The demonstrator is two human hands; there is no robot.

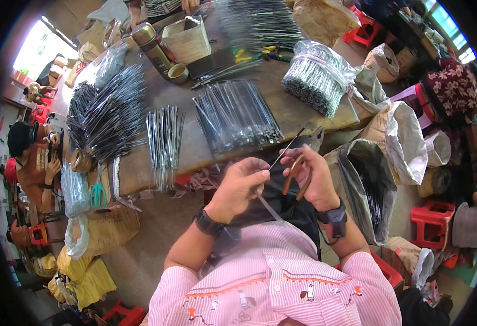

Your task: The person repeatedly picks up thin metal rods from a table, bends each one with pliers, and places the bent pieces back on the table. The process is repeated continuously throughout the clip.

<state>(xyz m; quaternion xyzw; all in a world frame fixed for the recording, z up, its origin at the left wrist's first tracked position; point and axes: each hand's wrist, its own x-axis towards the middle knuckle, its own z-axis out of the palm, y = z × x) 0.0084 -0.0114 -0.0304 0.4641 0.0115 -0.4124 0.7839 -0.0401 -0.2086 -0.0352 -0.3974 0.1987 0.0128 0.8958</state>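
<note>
My left hand (241, 187) pinches a long thin metal strip (270, 209) between thumb and fingers. One end of the strip trails toward my lap, and a dark thin length rises from my fingertips toward the table edge. My right hand (317, 176) is closed around a tool with two brown handles (304, 185), seemingly pliers; their head is hard to make out. The fingertips of both hands are close together, just off the table's near edge. In front of them lies a wide row of shiny thin strips (238, 114), with a narrower bundle (164, 141) to its left.
A large strip pile (111, 108) fills the table's left side. A plastic-wrapped bundle (317, 79) stands right; a thermos (150, 46), white box (187, 41) and yellow-handled pliers (244, 55) sit farther back. Teal scissors (98, 194) hang left. Open sacks (366, 185) and red stools (433, 224) stand right.
</note>
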